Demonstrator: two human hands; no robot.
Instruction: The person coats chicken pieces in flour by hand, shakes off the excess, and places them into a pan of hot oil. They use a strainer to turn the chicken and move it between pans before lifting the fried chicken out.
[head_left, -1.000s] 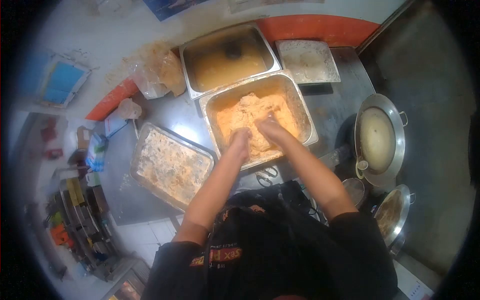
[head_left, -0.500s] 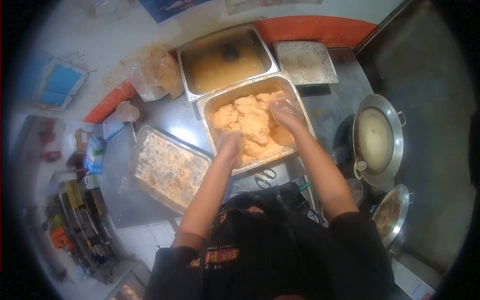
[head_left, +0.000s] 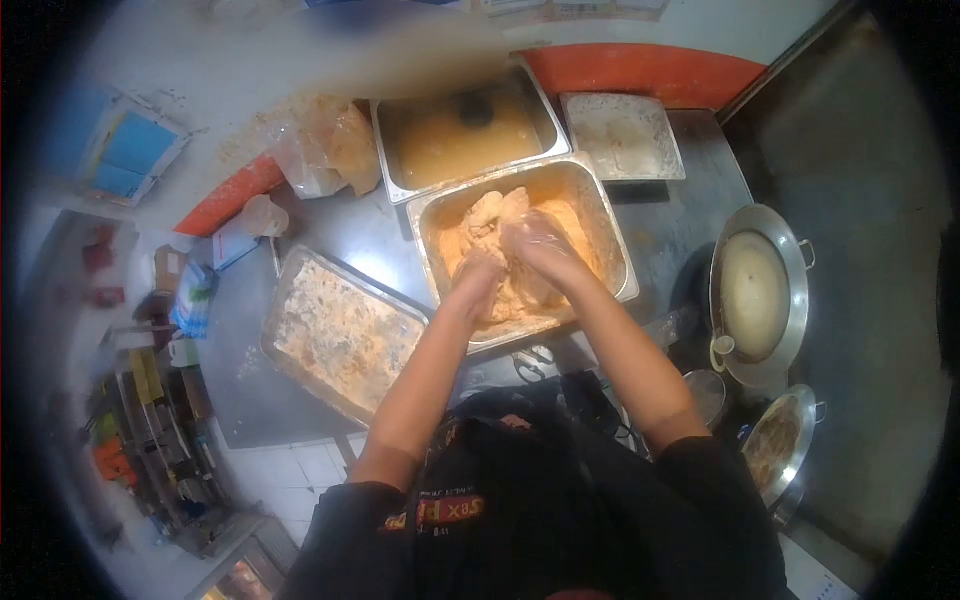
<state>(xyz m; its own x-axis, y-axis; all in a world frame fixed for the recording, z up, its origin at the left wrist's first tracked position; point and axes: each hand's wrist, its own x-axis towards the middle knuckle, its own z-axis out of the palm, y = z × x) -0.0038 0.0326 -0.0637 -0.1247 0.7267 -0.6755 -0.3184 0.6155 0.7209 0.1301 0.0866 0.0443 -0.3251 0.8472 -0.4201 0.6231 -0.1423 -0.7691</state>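
Note:
A deep metal pan (head_left: 621, 240) holds orange-tan breading flour and coated chicken pieces (head_left: 490, 212). Both of my hands are inside it, close together near the middle. My left hand (head_left: 480, 277) has its fingers curled against the pieces from the near left side. From the right, my right hand (head_left: 537, 245), in a clear plastic glove, closes over the coated pieces. Its fingertips are partly hidden in the coating. Between and beyond my hands, the clumped pieces are bunched up above the loose flour.
Behind the pan stands another metal pan (head_left: 392, 165) of cloudy yellowish liquid. A floury tray (head_left: 345, 330) lies left, a smaller tray (head_left: 625, 135) back right. Two large woks (head_left: 797, 290) stand at right, with a ladle (head_left: 720, 350). Scissors (head_left: 533, 362) lie at the near edge.
My hands have come together toward the pan's middle, the right one moving left. The coated pieces, spread wide before, are now bunched between them. The view has shifted slightly.

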